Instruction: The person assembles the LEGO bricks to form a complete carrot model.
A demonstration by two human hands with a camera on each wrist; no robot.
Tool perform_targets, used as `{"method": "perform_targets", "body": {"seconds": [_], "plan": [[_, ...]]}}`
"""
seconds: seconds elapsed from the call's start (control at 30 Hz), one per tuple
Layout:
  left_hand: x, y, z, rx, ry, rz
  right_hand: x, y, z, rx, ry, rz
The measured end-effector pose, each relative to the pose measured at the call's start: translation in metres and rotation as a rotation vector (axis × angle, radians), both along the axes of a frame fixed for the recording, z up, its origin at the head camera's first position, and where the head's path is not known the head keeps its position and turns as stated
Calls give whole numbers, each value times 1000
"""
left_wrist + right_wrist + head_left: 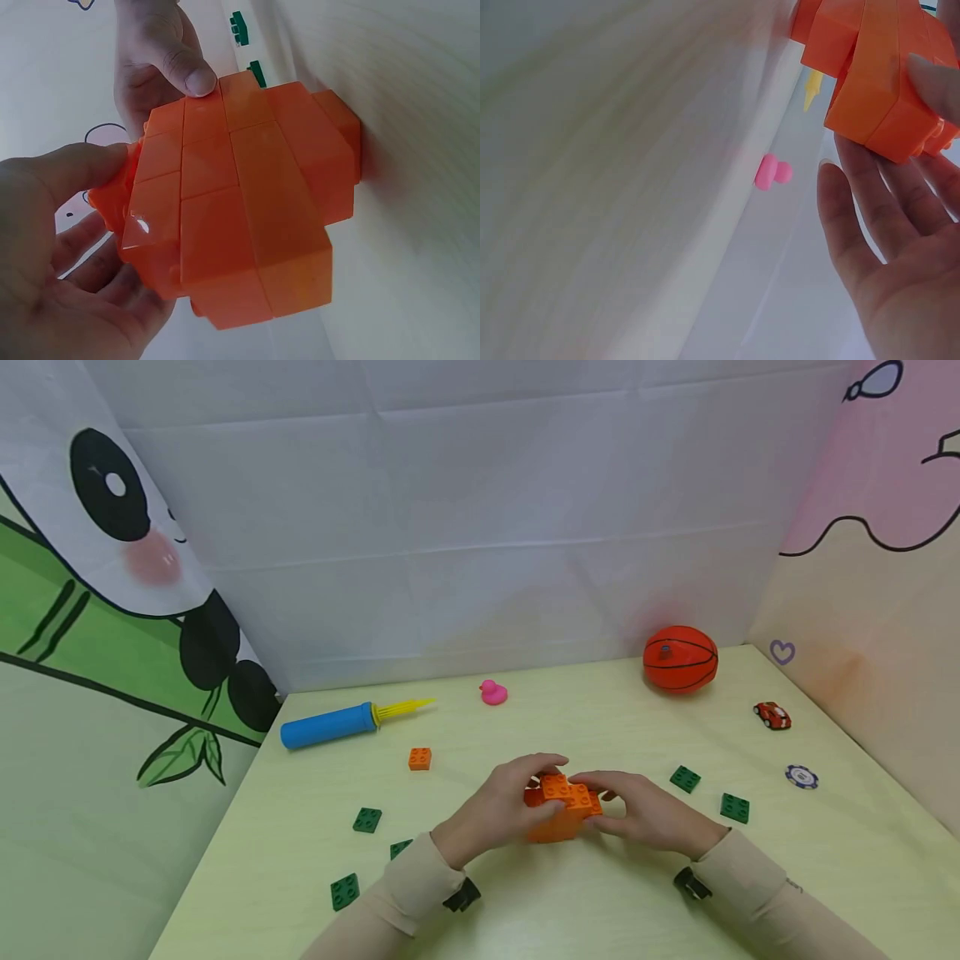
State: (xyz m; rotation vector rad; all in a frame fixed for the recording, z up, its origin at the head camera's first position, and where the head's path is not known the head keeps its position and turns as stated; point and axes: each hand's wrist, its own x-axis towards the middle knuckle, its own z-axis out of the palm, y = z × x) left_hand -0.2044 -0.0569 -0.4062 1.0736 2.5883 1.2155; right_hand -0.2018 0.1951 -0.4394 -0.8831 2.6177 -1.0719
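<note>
Pale cloth backdrop [487, 527] across the far side, hung behind a light wood-look worktop [262, 877]. One person at the near edge, beige sleeves [375, 902] reaching in over it.

Blue balloon pump [330, 726] far left, yellow nozzle pointing right. Red basketball [680, 660] at the back, right of centre.

Main item: an orange brick build [555, 827], stepped, several tiers of studded blocks, in front of the person and between the two hands. Its long rows seem to run crosswise, hand to hand; the underside narrows towards the worktop. Cannot tell whether the lowest brick rests there or sits just above.

Left grip [506, 797] grasps the build's left end: thumb on the near side, fingers bent round behind. Right grip [648, 810] grasps the right end, thumb near side, fingers behind; from the right wrist, one finger stands off the bricks. Neither hand is nearer, both touching. So the build lies just right of the left grip, just left of the right.

Small stuff: red toy car [772, 716] far right, a poker chip [802, 777] nearer, pink rubber duck [493, 693] at the back. Green four-stud bricks [735, 807], two right, three left, one partly behind the left sleeve. Loose orange brick [420, 759] alone, beyond the left grip.
</note>
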Motion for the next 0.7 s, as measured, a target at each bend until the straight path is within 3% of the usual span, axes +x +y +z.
{"method": "perform_targets", "body": {"seconds": [0.3,0.7], "plan": [[1,1,-5,38,0,-1,0,0,0,8,13,-2],[3,6,-2,-15,20,39,-2,-2,3,34,58,30]]}}
